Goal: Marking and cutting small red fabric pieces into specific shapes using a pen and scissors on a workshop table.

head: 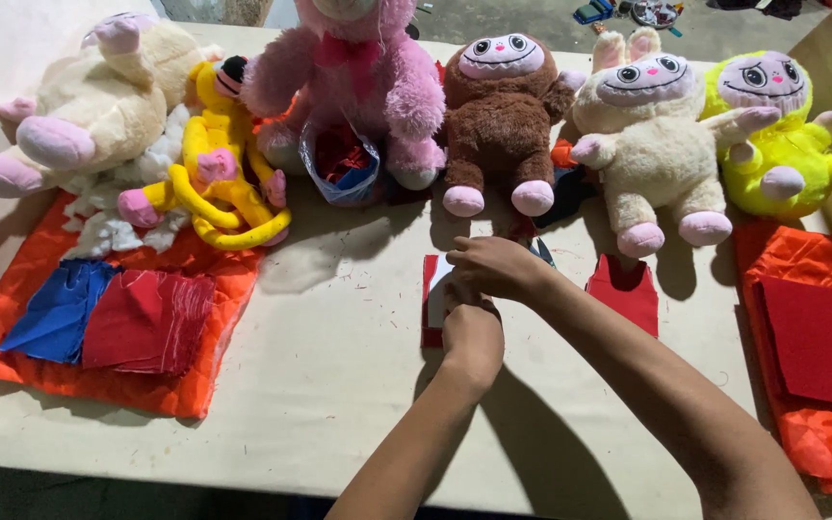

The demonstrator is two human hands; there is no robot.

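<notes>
- Pressing down near the middle of the table [339,385], the left hand [472,332] lies knuckles-up on a small red fabric piece [429,299], with its fingers curled under; whether they pinch the cloth cannot be told.
- The right hand [495,267] sits just beyond, touching the left, fingers bent over the upper end of the same piece, where something white shows at its edge; its hold is likewise hidden.
- The red piece pokes out to the left of both hands, flat on the table.
- Another red cut shape [625,292] lies just right of the right forearm.
- To the left, blue cloth [58,310] and a red fabric stack [149,321] rest on an orange quilted sheet [117,385]; a second orange sheet [811,424] lies far right.
- Along the far edge sit plush toys: cream [98,101], yellow [219,154], pink [349,67], brown [498,116], a cream rabbit-eared one [647,144] and a lime one [782,135].
</notes>
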